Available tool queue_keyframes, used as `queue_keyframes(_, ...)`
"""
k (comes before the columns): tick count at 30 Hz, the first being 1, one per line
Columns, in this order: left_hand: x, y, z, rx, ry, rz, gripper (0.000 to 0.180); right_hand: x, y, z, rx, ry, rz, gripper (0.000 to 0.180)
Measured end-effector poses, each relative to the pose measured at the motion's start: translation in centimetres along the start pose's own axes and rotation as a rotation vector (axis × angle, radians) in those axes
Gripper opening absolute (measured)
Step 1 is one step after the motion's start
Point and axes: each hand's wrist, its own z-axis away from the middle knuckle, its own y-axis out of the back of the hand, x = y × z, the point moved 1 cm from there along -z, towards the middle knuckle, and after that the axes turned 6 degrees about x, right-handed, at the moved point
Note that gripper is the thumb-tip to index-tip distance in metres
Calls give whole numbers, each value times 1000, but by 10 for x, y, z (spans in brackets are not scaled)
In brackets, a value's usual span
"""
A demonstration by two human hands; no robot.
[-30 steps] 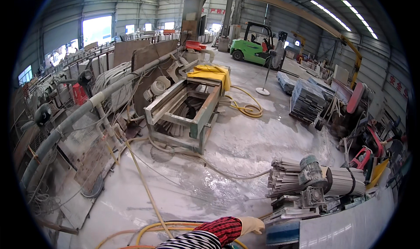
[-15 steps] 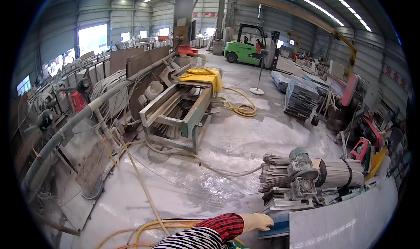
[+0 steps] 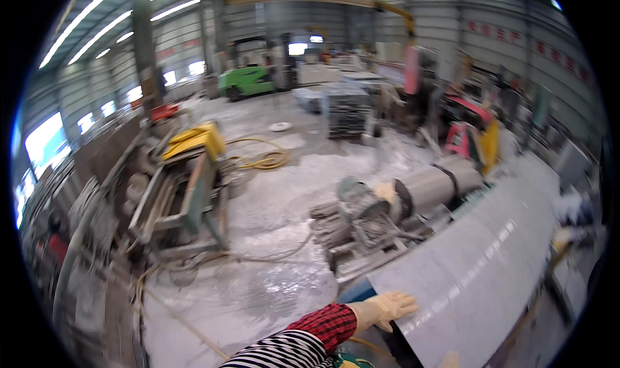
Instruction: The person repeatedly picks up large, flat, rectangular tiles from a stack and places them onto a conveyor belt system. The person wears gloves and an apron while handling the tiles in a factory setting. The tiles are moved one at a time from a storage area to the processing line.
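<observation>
My left hand (image 3: 385,308), in a cream rubber glove below a red plaid cuff (image 3: 329,323) and a striped sleeve, rests at the near left edge of a long pale stone slab (image 3: 471,258). Its fingers are stretched out over the slab's surface, holding nothing. A blue piece (image 3: 357,291) shows under the slab's left end, beside the wrist. At the bottom edge, a small cream patch (image 3: 450,360) over the slab looks like the tip of my right glove; its fingers are mostly cut off.
Beyond the slab lies a motor (image 3: 361,200) beside bundled strips (image 3: 433,177). A metal frame (image 3: 194,193) with a yellow cover (image 3: 194,140) stands left, with a yellow hose (image 3: 268,161) behind. Farther back are stacked slabs (image 3: 349,113) and a green forklift (image 3: 247,80). The floor (image 3: 271,284) looks wet.
The view has swung right, showing more of the slab. My left hand has gone from bent fingers at the blue piece to outstretched fingers over the slab's edge. A cream patch has appeared below.
</observation>
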Motion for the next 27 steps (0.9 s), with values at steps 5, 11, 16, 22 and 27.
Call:
queue_keyframes(5, -4, -5, -31, -41, -177, -66, 95, 7, 6, -35, 235, -70, -179, 41)
queue_keyframes(11, -9, 8, -61, -167, -337, -242, 98, 13, -4, -21, 76, -235, -209, 39)
queue_keyframes(16, 1, -5, -68, -115, -493, -152, 97, 11, 10, 4, 119, -204, -92, 48)
queue_keyframes(22, -63, -62, -45, -71, -445, -384, 103, -1, -13, 3, -40, -218, -132, 54)
queue_keyframes(27, -22, -19, -43, -175, -390, -246, 96, 2, -2, 13, 1, -193, -107, 58)
